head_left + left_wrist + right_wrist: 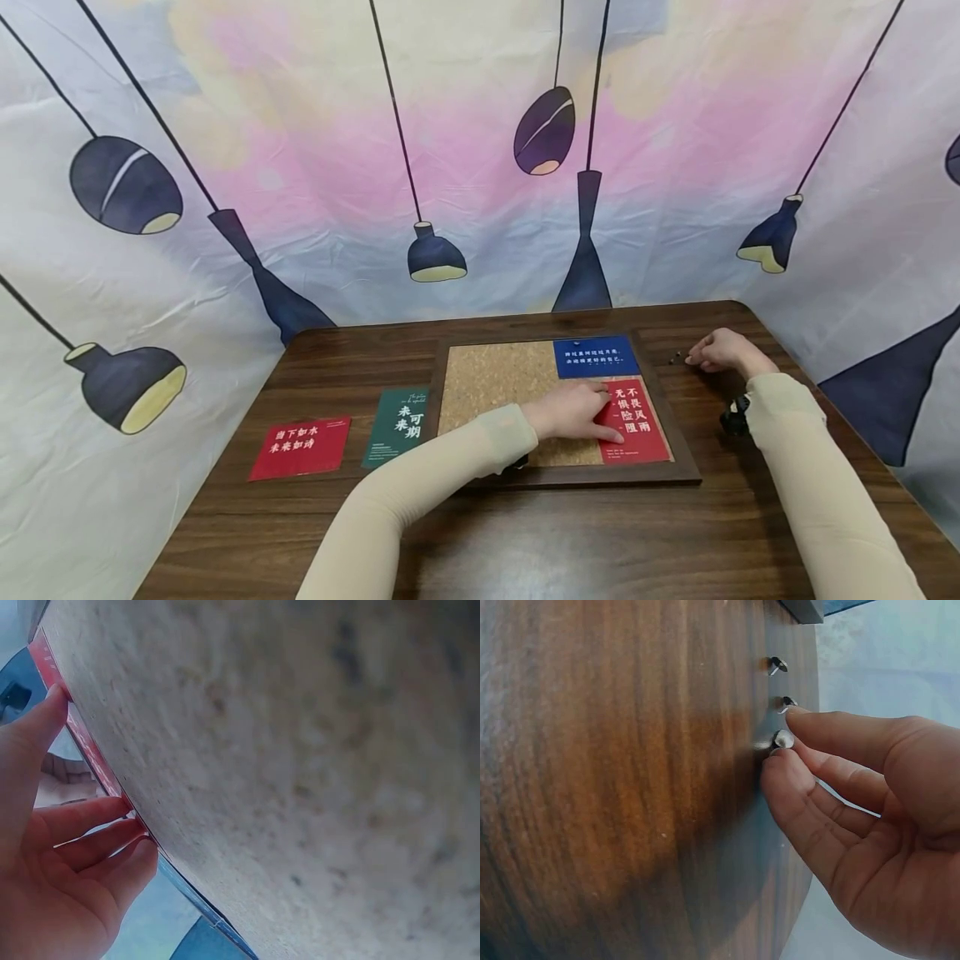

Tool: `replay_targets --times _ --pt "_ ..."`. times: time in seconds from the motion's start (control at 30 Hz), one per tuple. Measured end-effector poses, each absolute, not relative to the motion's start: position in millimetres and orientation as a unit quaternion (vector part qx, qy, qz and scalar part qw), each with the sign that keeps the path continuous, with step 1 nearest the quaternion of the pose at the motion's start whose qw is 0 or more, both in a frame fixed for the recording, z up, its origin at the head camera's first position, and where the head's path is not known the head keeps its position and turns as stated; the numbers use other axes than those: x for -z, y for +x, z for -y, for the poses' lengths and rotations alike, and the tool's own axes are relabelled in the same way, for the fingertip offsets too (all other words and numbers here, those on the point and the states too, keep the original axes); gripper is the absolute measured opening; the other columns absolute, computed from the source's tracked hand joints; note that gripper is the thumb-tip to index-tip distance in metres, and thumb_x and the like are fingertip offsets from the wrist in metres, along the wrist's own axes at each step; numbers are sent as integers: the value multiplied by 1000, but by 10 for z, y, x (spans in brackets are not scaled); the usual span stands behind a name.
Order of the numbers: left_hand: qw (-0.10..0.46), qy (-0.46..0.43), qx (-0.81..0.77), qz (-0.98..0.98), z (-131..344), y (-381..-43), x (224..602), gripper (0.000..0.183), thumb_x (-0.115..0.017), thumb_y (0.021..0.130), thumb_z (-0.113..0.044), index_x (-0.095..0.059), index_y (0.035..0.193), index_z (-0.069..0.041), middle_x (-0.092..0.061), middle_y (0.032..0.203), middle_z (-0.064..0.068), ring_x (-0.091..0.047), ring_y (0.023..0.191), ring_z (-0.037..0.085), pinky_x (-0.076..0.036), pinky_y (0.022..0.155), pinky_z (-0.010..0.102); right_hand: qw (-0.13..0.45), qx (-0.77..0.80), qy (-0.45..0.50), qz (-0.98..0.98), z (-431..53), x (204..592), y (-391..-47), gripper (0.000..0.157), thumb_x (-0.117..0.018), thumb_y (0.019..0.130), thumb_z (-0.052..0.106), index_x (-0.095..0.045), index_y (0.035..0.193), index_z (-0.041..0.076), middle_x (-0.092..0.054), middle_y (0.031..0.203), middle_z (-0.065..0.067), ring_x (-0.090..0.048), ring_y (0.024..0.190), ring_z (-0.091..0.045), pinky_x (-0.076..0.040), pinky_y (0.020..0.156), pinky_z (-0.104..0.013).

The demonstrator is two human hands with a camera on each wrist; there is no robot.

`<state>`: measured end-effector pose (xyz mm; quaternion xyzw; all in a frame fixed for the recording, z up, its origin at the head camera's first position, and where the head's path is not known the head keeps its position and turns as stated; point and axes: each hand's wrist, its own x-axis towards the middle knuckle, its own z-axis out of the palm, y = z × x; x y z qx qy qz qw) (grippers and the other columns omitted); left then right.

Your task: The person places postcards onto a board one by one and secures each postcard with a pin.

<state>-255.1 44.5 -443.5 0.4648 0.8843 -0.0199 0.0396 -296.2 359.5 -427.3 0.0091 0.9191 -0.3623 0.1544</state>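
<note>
My left hand point(567, 411) rests on a red card point(643, 429) with white characters, on the right part of a framed cork board point(495, 375). In the left wrist view its extended thumb and fingers press the card flat against the cork. Right of the board, my right hand point(723, 352) is down at the tabletop. Its thumb and forefinger pinch a metal thumbtack point(783, 739), seen in the right wrist view. Two more tacks lie just beyond, a farther thumbtack point(778, 665) and a nearer one partly hidden by a fingertip.
A blue card point(596, 357) is on the board's upper right, with a tack at its top edge. Left of the board lie a green card point(395, 425) and another red card point(300, 448) on the wooden table point(585, 542). A lamp-patterned cloth point(480, 150) hangs behind.
</note>
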Motion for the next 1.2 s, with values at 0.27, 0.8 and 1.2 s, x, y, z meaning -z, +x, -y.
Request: replay_targets --times 0.27,0.8,1.2 --pt "51 461 18 -886 -446 -2552 4448 71 -58 91 -69 -66 130 -11 -57 143 5 -56 129 15 -43 106 26 148 365 21 -919 -3596 4316 -2961 25 -60 97 3 -66 108 -19 -69 91 -17 -64 74 -13 -57 68 -30" --pt "63 455 6 -888 -447 -2568 4441 71 -58 91 -67 -65 133 -10 -56 146 6 -52 133 16 -41 108 27 127 358 9 -925 -3586 4329 -2990 24 -56 97 1 -69 104 -19 -72 93 -21 -66 74 -14 -58 68 -31" --pt "59 453 11 -890 -456 -2551 4427 71 -58 91 -68 -66 133 -11 -55 146 5 -53 133 16 -42 107 26 129 360 -1 -924 -3617 4355 -2955 26 -55 99 3 -67 109 -18 -69 104 -27 -69 81 -20 -59 73 -35"
